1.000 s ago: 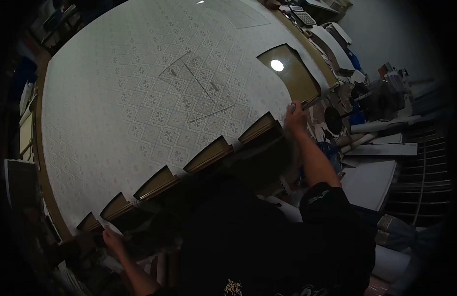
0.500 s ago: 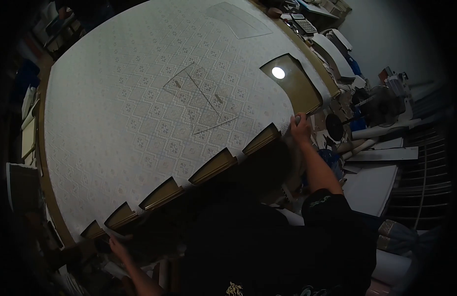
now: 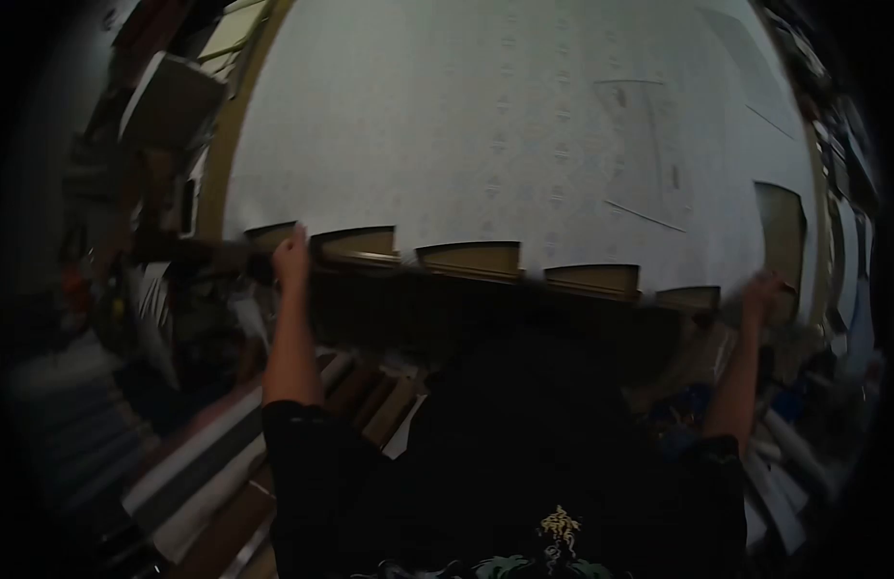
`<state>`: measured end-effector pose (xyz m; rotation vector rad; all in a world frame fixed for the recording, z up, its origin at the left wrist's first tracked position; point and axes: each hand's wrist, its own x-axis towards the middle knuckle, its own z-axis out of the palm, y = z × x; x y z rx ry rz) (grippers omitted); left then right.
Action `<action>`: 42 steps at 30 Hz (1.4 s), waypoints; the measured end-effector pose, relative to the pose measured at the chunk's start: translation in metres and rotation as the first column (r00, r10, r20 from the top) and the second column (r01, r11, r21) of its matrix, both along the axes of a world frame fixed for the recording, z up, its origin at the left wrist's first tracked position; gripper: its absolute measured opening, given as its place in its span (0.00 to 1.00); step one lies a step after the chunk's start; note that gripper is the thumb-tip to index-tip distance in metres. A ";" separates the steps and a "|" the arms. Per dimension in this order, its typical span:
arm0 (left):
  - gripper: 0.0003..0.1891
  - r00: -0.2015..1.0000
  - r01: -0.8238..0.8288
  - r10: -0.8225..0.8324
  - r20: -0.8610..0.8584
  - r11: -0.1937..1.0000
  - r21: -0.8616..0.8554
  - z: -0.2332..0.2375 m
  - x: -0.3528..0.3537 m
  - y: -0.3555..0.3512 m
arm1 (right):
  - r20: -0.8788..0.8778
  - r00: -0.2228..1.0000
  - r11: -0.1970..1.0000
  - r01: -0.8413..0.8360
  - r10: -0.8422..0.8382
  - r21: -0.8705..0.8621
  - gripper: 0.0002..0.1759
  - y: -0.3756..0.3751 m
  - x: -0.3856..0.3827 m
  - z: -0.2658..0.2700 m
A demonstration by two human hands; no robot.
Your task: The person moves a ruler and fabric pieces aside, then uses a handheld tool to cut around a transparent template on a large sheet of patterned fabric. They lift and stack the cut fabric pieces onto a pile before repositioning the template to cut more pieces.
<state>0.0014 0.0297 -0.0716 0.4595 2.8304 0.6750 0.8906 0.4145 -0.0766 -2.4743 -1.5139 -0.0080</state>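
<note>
A large white patterned sheet (image 3: 418,145) covers the table, with several cut-out notches along its near edge showing the brown tabletop (image 3: 471,259). My left hand (image 3: 292,259) is closed at that edge, gripping the strip of sheet between the two leftmost notches. At the right end, my right hand (image 3: 760,292) is curled over the edge between a small notch and a larger cut-out (image 3: 783,232); motion blurs its fingers. Clear plastic templates (image 3: 654,145) lie on the sheet towards the right.
Left of the table stands a pale box-like object (image 3: 172,99). Long rolls (image 3: 210,473) are stacked below on the left, beside my arm. More rolls and clutter (image 3: 784,449) fill the floor at the right.
My view has swung to the left and down, blurring the picture. My left hand has moved up onto the sheet's near edge. The right hand stays by the large right cut-out.
</note>
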 end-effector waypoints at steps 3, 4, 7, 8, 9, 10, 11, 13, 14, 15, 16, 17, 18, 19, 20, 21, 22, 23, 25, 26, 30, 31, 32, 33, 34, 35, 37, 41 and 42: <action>0.35 0.999 0.007 -0.002 -0.048 0.993 0.121 0.011 0.018 0.005 | 0.026 1.000 0.997 -0.004 0.002 0.076 0.29 0.026 0.036 -0.027; 0.34 0.999 -0.002 0.007 -0.038 0.990 0.139 0.013 0.022 0.008 | 0.023 1.000 0.997 -0.016 0.015 0.078 0.29 0.028 0.024 -0.023; 0.32 0.999 0.020 -0.015 -0.040 0.990 0.138 -0.004 0.011 -0.005 | 0.004 0.999 0.995 -0.041 0.040 0.086 0.30 0.020 0.034 -0.036; 0.31 0.997 0.055 -0.048 -0.058 0.991 0.122 -0.016 0.002 -0.004 | -0.008 0.997 0.990 -0.081 0.082 0.117 0.31 0.029 0.065 -0.058; 0.31 0.997 0.063 -0.058 -0.049 0.991 0.114 -0.016 0.003 -0.004 | 0.029 0.995 0.990 0.093 -0.090 -0.110 0.31 0.007 0.009 -0.005; 0.31 0.996 0.083 -0.079 -0.036 0.990 0.112 -0.013 0.004 -0.005 | 0.030 1.000 1.000 -0.007 0.006 0.015 0.31 0.003 0.023 -0.022; 0.31 0.995 0.073 -0.068 -0.069 0.995 0.075 -0.028 -0.010 -0.008 | 0.049 0.997 0.998 -0.059 0.058 0.021 0.31 -0.004 0.021 -0.022; 0.31 0.996 0.081 -0.072 -0.058 0.982 0.169 -0.036 -0.010 -0.011 | 0.076 0.997 1.000 0.007 -0.007 -0.003 0.29 -0.022 -0.032 0.012; 0.31 0.995 0.086 -0.075 -0.067 0.977 0.196 -0.032 -0.009 -0.013 | 0.047 0.999 1.000 0.007 -0.007 -0.014 0.27 -0.029 -0.044 0.021; 0.31 0.992 0.120 -0.109 -0.064 0.972 0.202 -0.030 -0.011 -0.016 | 0.061 0.998 1.000 0.029 -0.028 -0.006 0.27 -0.033 -0.042 0.022; 0.31 0.988 0.148 -0.137 -0.067 0.966 0.213 -0.030 -0.015 -0.018 | 0.032 0.998 0.997 -0.057 0.055 0.057 0.25 -0.032 -0.040 0.018; 0.31 0.985 0.168 -0.154 -0.079 0.958 0.232 -0.036 -0.024 -0.023 | 0.011 0.990 0.983 -0.138 0.138 0.120 0.22 -0.033 -0.038 0.017; 0.31 0.982 0.187 -0.170 -0.087 0.950 0.250 -0.043 -0.029 -0.028 | 0.026 0.993 0.984 -0.121 0.118 0.129 0.22 -0.035 -0.039 0.020; 0.30 0.979 0.202 -0.190 -0.074 0.948 0.247 -0.044 -0.032 -0.032 | 0.026 0.991 0.983 -0.136 0.133 0.123 0.20 -0.037 -0.043 0.024; 0.30 0.976 0.218 -0.210 -0.061 0.944 0.247 -0.045 -0.034 -0.033 | 0.027 0.989 0.981 -0.150 0.147 0.120 0.19 -0.038 -0.044 0.028; 0.30 0.979 0.203 -0.195 -0.057 0.942 0.269 -0.051 -0.038 -0.037 | 0.044 0.991 0.983 -0.133 0.128 0.127 0.19 -0.037 -0.043 0.027; 0.30 0.982 0.189 -0.182 -0.051 0.939 0.286 -0.055 -0.040 -0.039 | 0.043 0.988 0.981 -0.150 0.145 0.120 0.19 -0.039 -0.039 0.024; 0.30 0.980 0.198 -0.196 -0.038 0.935 0.295 -0.055 -0.035 -0.036 | 0.042 0.985 0.978 -0.172 0.168 0.115 0.19 -0.037 -0.036 0.023; 0.29 0.990 0.137 -0.138 -0.015 0.949 0.285 -0.046 -0.031 -0.037 | 0.079 0.985 0.981 -0.160 0.152 0.111 0.18 -0.039 -0.039 0.021; 0.29 0.990 0.141 -0.143 -0.012 0.945 0.294 -0.049 -0.033 -0.039 | 0.099 0.984 0.981 -0.161 0.151 0.108 0.18 -0.038 -0.039 0.019; 0.30 0.994 0.081 -0.099 0.046 0.949 0.305 -0.054 -0.024 -0.036 | 0.140 0.972 0.968 -0.206 0.186 0.144 0.17 -0.037 -0.030 0.014; 0.31 0.997 0.065 -0.078 0.025 0.941 0.333 -0.051 -0.019 -0.035 | 0.119 0.973 0.966 -0.214 0.197 0.147 0.16 -0.038 -0.031 0.018; 0.31 0.998 0.053 -0.061 0.013 0.940 0.336 -0.045 -0.020 -0.033 | 0.095 0.973 0.963 -0.224 0.212 0.148 0.16 -0.039 -0.030 0.017; 0.31 0.994 0.091 -0.106 0.025 0.933 0.347 -0.038 -0.020 -0.033 | 0.086 0.969 0.959 -0.241 0.230 0.151 0.16 -0.040 -0.027 0.018; 0.31 0.988 0.125 -0.149 0.038 0.924 0.361 -0.033 -0.017 -0.034 | 0.086 0.966 0.954 -0.255 0.244 0.159 0.16 -0.039 -0.022 0.018; 0.31 0.991 0.111 -0.131 0.028 0.922 0.370 -0.028 -0.008 -0.033 | 0.087 0.963 0.948 -0.266 0.255 0.174 0.15 -0.037 -0.023 0.020; 0.31 0.998 0.011 -0.031 0.060 0.949 0.315 -0.023 0.006 -0.023 | 0.121 0.968 0.970 -0.230 0.220 0.075 0.15 -0.041 -0.026 0.028; 0.31 0.983 -0.152 0.108 0.152 0.935 0.319 -0.041 0.001 -0.032 | 0.339 0.902 0.935 -0.327 0.267 0.136 0.15 -0.018 -0.041 0.042; 0.31 0.977 -0.188 0.138 0.163 0.920 0.344 -0.045 0.002 -0.031 | 0.296 0.889 0.878 -0.421 0.350 0.228 0.15 -0.008 -0.052 0.045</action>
